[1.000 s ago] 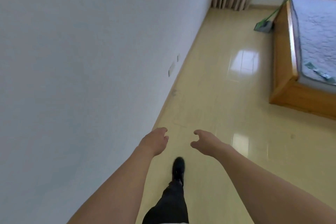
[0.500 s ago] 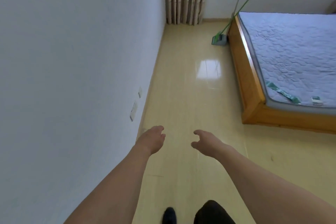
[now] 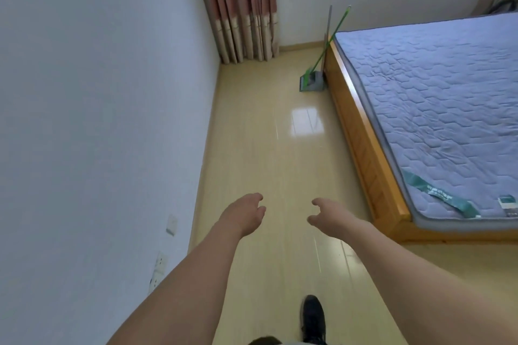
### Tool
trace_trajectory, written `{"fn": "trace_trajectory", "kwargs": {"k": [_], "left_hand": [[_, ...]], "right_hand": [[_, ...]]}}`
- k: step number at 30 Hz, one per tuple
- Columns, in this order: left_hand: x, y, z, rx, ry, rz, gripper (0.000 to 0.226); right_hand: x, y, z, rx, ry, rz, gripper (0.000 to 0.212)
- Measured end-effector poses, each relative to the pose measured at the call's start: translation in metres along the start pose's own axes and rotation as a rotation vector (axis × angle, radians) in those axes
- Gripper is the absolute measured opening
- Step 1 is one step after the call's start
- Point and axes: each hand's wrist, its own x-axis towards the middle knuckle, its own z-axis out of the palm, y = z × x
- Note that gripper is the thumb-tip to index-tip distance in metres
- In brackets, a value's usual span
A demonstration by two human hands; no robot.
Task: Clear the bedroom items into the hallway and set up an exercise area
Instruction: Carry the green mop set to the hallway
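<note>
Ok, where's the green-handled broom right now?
In the head view, the broom leans against the far corner of the bed frame, standing in the dustpan, right of the curtain.

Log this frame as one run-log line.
phase: walking into bedroom | left hand: free | right hand: free | ahead: broom and dustpan by bed frame | floor: bare

More of the bed (image 3: pixel 437 109) and the broom (image 3: pixel 322 56) is brought into view as a black shoe (image 3: pixel 314 319) is stepped forward.
</note>
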Motion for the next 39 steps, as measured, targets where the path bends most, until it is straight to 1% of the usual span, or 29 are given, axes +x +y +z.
{"fn": "trace_trajectory", "kwargs": {"k": [3,5,9,13,18,22,25,28,32,35,38,39], "left_hand": [[0.073,0.044,-0.037,-0.060,0.059,0.077,0.045],[0.121,0.062,-0.052,-0.083,0.055,0.102,0.044],[0.221,0.077,-0.076,-0.086,0.019,0.076,0.044],[0.339,0.077,-0.109,-0.082,0.012,0.063,0.045],[0.483,0.086,-0.180,-0.094,0.021,0.036,0.045],[0.589,0.121,-0.245,-0.161,0.095,0.045,0.045],[0.655,0.149,-0.273,-0.213,0.048,0.076,0.044],[0.726,0.162,-0.298,-0.250,0.019,0.062,0.044],[0.834,0.173,-0.332,-0.224,0.034,0.018,0.044],[0.922,0.190,-0.362,-0.191,0.022,-0.026,0.045],[0.988,0.210,-0.398,-0.134,-0.013,-0.047,0.045],[1.012,0.219,-0.411,-0.116,-0.002,-0.049,0.045]], "right_hand": [[0.054,-0.004,-0.061,0.009,0.018,0.001,0.059],[0.090,-0.004,-0.092,0.011,0.018,0.004,0.059],[0.170,0.003,-0.143,0.027,-0.007,0.054,0.059],[0.277,-0.001,-0.203,0.035,0.016,0.082,0.059],[0.400,-0.029,-0.300,0.015,0.041,0.067,0.061],[0.482,-0.046,-0.381,0.023,0.058,0.035,0.061],[0.540,-0.040,-0.421,0.032,0.032,0.060,0.062],[0.601,-0.033,-0.454,0.028,-0.023,0.102,0.063],[0.699,-0.034,-0.513,0.038,-0.015,0.065,0.062],[0.786,-0.035,-0.578,0.048,0.003,0.020,0.062],[0.843,-0.038,-0.642,0.042,-0.009,0.016,0.060],[0.863,-0.040,-0.663,0.044,-0.003,0.012,0.059]]}}
